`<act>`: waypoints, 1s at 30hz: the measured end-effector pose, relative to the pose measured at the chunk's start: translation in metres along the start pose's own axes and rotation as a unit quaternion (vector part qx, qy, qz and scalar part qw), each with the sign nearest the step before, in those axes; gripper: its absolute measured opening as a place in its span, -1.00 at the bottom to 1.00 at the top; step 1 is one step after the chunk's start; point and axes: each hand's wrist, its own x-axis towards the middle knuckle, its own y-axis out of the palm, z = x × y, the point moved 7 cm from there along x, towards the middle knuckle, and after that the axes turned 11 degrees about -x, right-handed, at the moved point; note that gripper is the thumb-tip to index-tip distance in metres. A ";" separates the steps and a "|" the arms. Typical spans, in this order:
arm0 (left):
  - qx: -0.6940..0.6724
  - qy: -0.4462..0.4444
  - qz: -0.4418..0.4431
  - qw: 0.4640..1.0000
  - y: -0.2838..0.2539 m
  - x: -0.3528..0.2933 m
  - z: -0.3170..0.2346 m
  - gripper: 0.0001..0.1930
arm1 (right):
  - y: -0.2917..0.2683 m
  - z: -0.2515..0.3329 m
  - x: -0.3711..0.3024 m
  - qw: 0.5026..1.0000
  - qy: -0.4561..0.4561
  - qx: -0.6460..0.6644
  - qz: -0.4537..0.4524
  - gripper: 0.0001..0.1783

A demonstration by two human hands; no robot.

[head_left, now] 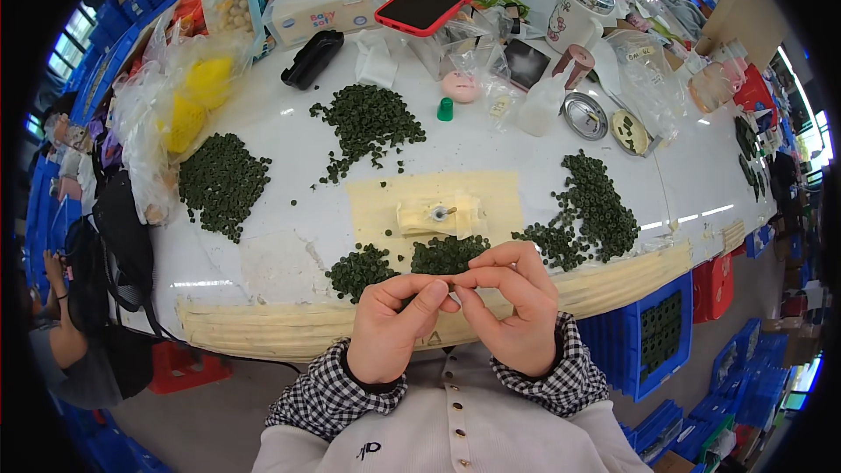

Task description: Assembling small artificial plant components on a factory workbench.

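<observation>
My left hand [399, 324] and my right hand [519, 311] meet fingertip to fingertip above the table's near edge. Both are closed in a pinch, and whatever sits between the fingertips is too small and covered to make out. Just beyond them lie two small heaps of dark green round pieces, a left heap [359, 271] and a middle heap [448, 254] partly behind my fingers. Farther back, a tape-wrapped block [420, 217] with a small metal pin [441, 212] is fixed on a patch of yellow tape [372, 193].
Larger green heaps lie at the left [225, 186], the back [368, 123] and the right [600, 206]. A red-edged phone [429, 2], a wipes box [320, 4], a mug [578, 13] and plastic bags [144, 140] line the table's far side. A blue crate [626, 342] stands below right.
</observation>
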 end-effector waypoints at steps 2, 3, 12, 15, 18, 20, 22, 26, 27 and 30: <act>0.012 0.003 -0.006 1.000 0.001 0.000 -0.001 -0.82 | -0.001 0.002 0.001 1.000 -0.011 -0.016 -0.004 -0.78; 0.033 0.025 -0.011 0.999 0.002 0.001 -0.004 -0.82 | -0.002 0.004 0.001 0.999 -0.019 -0.029 -0.007 -0.78; 0.148 0.159 -0.035 0.975 0.004 -0.003 -0.018 -0.83 | -0.002 0.017 -0.001 0.999 -0.018 -0.042 0.006 -0.77; 0.231 0.222 -0.032 0.947 0.006 -0.006 -0.026 -0.83 | 0.001 0.010 -0.005 0.999 0.019 0.026 0.028 -0.76; 0.295 0.286 -0.018 0.912 0.011 -0.011 -0.034 -0.82 | 0.007 -0.002 -0.010 0.979 0.104 0.163 0.059 -0.77; 0.303 0.314 -0.006 0.900 0.012 -0.012 -0.035 -0.81 | 0.011 -0.007 -0.013 0.959 0.152 0.231 0.070 -0.79; 0.252 0.277 0.005 0.927 0.009 -0.009 -0.030 -0.82 | 0.013 -0.011 -0.015 0.948 0.175 0.257 0.069 -0.82; 0.037 0.037 0.049 0.997 0.002 -0.002 -0.007 -0.83 | 0.004 -0.006 -0.008 0.984 0.059 0.154 0.063 -0.83; 0.045 0.027 0.061 0.997 0.002 -0.002 -0.006 -0.83 | 0.001 -0.003 -0.005 0.989 0.037 0.130 0.067 -0.84; 0.045 -0.009 0.093 0.995 0.000 -0.001 0.000 -0.82 | 0.002 -0.001 -0.001 0.988 0.020 0.120 0.096 -0.83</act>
